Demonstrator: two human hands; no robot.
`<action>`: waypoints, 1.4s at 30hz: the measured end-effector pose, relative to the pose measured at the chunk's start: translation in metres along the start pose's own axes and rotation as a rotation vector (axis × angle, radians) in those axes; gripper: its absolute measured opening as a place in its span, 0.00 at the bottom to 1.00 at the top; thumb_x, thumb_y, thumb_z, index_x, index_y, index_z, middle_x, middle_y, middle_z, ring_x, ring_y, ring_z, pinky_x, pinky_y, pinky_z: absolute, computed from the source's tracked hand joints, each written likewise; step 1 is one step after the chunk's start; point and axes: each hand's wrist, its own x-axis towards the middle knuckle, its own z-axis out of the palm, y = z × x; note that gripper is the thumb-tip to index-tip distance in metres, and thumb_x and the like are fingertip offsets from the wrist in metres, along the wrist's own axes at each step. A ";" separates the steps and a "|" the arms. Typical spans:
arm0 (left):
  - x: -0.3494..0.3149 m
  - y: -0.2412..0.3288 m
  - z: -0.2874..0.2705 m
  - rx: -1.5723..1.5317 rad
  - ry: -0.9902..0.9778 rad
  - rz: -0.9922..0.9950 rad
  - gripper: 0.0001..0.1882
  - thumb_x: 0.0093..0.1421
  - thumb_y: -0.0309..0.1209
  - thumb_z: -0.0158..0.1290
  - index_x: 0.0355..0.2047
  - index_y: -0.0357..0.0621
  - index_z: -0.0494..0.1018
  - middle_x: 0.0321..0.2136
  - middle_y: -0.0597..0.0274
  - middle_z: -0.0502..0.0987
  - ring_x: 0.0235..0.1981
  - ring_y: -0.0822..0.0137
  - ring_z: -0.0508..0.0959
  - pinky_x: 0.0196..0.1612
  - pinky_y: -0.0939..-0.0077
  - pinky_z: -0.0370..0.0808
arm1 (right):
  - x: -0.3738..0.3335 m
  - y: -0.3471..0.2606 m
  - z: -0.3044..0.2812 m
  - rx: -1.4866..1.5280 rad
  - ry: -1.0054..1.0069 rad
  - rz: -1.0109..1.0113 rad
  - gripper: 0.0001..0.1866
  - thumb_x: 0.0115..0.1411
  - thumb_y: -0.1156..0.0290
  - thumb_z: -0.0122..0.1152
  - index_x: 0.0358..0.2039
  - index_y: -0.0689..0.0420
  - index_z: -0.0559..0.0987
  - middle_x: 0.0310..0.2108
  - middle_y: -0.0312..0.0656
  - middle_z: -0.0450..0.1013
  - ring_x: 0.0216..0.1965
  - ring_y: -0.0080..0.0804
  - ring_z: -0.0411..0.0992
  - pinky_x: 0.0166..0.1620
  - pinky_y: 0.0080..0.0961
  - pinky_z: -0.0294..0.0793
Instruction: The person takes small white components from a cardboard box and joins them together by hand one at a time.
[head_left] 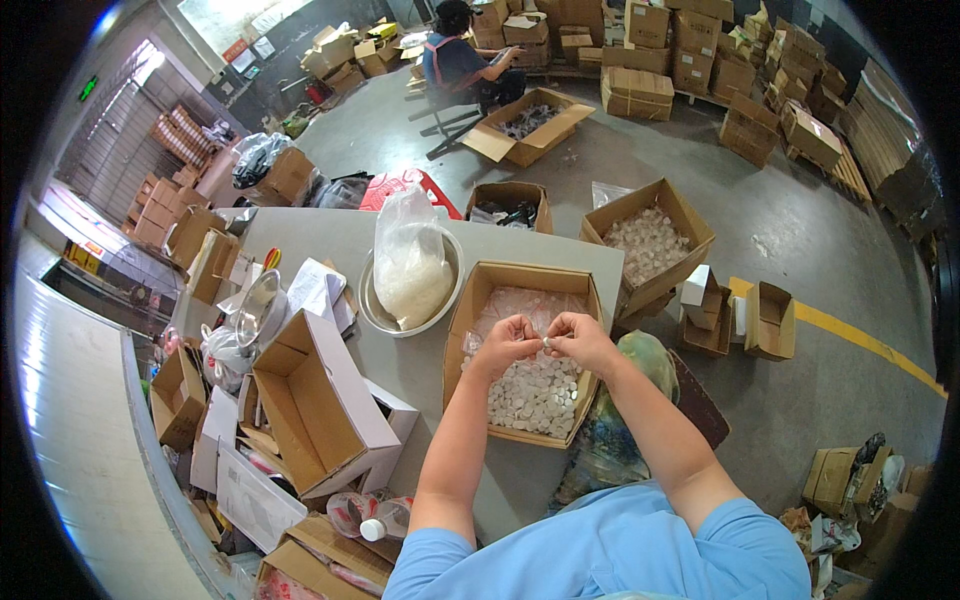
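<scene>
While fingers (521, 337) pinch a white piece (546, 342), cardboard walls (466, 318) enclose round discs (530, 395)

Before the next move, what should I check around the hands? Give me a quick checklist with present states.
1. Left hand and right hand above the open carton: ok.
2. Small white piece pinched at the fingertips: ok.
3. Fine condition of that piece: cannot tell, too small.
4. Plastic bag in the round bowl, apart from both hands: ok.
5. Table uncluttered on the left: not ok, papers lie there.
</scene>
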 end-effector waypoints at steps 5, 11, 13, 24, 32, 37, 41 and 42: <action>0.002 -0.005 -0.001 -0.050 0.008 0.034 0.11 0.50 0.22 0.59 0.25 0.44 0.65 0.23 0.67 0.73 0.22 0.79 0.72 0.24 0.87 0.67 | 0.001 0.004 0.001 0.013 0.015 -0.021 0.02 0.54 0.80 0.57 0.29 0.65 0.73 0.27 0.40 0.74 0.30 0.26 0.76 0.33 0.22 0.77; 0.004 -0.007 -0.002 0.002 0.070 0.077 0.11 0.50 0.24 0.59 0.24 0.46 0.64 0.24 0.68 0.72 0.24 0.80 0.69 0.27 0.85 0.65 | -0.001 0.000 0.002 -0.079 0.077 -0.078 0.03 0.55 0.79 0.58 0.29 0.64 0.73 0.26 0.40 0.74 0.29 0.25 0.75 0.32 0.21 0.76; 0.003 0.000 0.003 0.002 0.056 0.047 0.11 0.51 0.24 0.58 0.24 0.45 0.65 0.24 0.67 0.72 0.24 0.79 0.69 0.27 0.84 0.66 | -0.002 -0.001 0.002 -0.052 0.068 -0.071 0.03 0.54 0.79 0.58 0.29 0.63 0.74 0.26 0.39 0.74 0.29 0.24 0.75 0.32 0.21 0.75; 0.003 -0.005 0.000 -0.047 0.019 0.049 0.10 0.50 0.23 0.58 0.26 0.45 0.65 0.22 0.69 0.70 0.23 0.78 0.70 0.26 0.84 0.67 | -0.002 -0.001 0.000 -0.003 -0.005 -0.071 0.04 0.54 0.78 0.59 0.31 0.62 0.74 0.28 0.38 0.74 0.30 0.24 0.75 0.32 0.19 0.75; 0.002 -0.006 -0.002 -0.214 0.053 0.048 0.12 0.49 0.21 0.57 0.24 0.47 0.64 0.22 0.71 0.69 0.20 0.80 0.67 0.23 0.86 0.64 | -0.003 0.002 0.006 0.027 0.008 -0.241 0.04 0.53 0.83 0.57 0.31 0.65 0.75 0.30 0.38 0.73 0.34 0.29 0.76 0.36 0.23 0.78; 0.003 -0.004 -0.004 -0.096 0.041 0.036 0.12 0.50 0.21 0.58 0.25 0.47 0.64 0.22 0.70 0.69 0.21 0.79 0.70 0.24 0.85 0.67 | -0.001 -0.005 0.002 -0.046 0.128 -0.264 0.03 0.53 0.80 0.58 0.30 0.63 0.75 0.25 0.36 0.73 0.31 0.22 0.74 0.34 0.21 0.74; 0.000 -0.007 0.006 0.025 -0.125 -0.059 0.11 0.50 0.22 0.60 0.30 0.43 0.69 0.26 0.69 0.72 0.29 0.77 0.74 0.32 0.81 0.73 | -0.006 -0.013 0.003 -0.139 0.123 -0.272 0.03 0.52 0.78 0.59 0.29 0.62 0.77 0.25 0.38 0.75 0.30 0.23 0.74 0.33 0.24 0.73; -0.002 -0.001 0.012 0.034 -0.139 -0.071 0.12 0.49 0.23 0.60 0.32 0.42 0.70 0.27 0.69 0.72 0.31 0.76 0.74 0.35 0.80 0.73 | -0.010 -0.016 0.004 -0.162 0.088 -0.255 0.03 0.52 0.78 0.60 0.29 0.62 0.77 0.25 0.39 0.75 0.29 0.23 0.74 0.33 0.25 0.73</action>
